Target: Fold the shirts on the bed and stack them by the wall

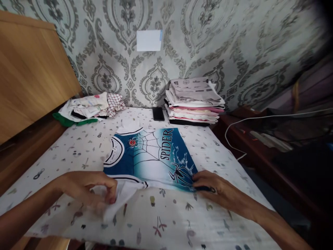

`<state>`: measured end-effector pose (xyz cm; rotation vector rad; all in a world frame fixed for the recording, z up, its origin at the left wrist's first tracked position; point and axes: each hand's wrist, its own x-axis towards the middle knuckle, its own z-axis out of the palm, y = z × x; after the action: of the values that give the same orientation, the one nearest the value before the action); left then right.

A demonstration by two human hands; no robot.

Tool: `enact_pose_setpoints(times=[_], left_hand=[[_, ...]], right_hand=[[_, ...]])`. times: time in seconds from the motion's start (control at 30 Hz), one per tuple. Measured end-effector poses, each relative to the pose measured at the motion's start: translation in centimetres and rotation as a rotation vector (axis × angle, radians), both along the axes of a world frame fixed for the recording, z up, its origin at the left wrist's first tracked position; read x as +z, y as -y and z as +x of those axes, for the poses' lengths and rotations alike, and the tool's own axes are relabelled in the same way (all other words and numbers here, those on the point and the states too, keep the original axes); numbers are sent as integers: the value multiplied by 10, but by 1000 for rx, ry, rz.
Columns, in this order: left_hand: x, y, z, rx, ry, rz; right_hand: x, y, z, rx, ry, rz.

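Observation:
A blue and white T-shirt (pixel 151 152) with a web pattern, a spider and the word SPIDER lies sideways on a patterned white sheet, its collar to the left. At the near white sleeve, my left hand (pixel 88 189) has its fingers curled in a pinch on the cloth; part of this hand is blurred by motion. My right hand (pixel 218 187) grips the near corner of the hem, with a bit of dark cloth showing between thumb and fingers. The far sleeve lies flat on the sheet.
Behind the shirt, a black phone (pixel 158 113) lies beside a tall stack of folded clothes (pixel 194 104). A looser pile of clothes (pixel 90 106) sits at the back left, near a wooden cabinet (pixel 33 69). A white cable (pixel 260 119) runs along the right side.

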<state>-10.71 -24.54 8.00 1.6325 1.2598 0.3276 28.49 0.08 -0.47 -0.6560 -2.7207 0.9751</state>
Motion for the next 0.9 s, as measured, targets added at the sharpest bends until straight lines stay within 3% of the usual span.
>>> enact_pose_setpoints(times=[0.1,0.2,0.27,0.33,0.37,0.47,0.57,0.77,0.9], left_hand=[[-5,-25,-3,4,111,-113],[-31,-71,-34,303,-134,168],[-53,-107,-63,591,-416,395],[-72,-143,-91,851,-600,409],[-80,-158,-101,900,-630,395],[-96,-188,-120,939,-630,346],[-103,-200,-125,951,-596,376],[-103,-207,-127,954,-441,538],[-103,-215,-126,973,-331,498]], right_hand=[[12,-10,-15,-12,113,-8],[21,-35,-59,21,85,38],[20,-60,-97,31,31,153],[12,-89,-135,-122,77,309],[7,-103,-151,-255,135,374],[-10,-138,-184,-396,181,422],[-23,-156,-195,-429,205,432],[-31,-160,-186,-456,188,460],[-31,-157,-186,-453,195,472]])
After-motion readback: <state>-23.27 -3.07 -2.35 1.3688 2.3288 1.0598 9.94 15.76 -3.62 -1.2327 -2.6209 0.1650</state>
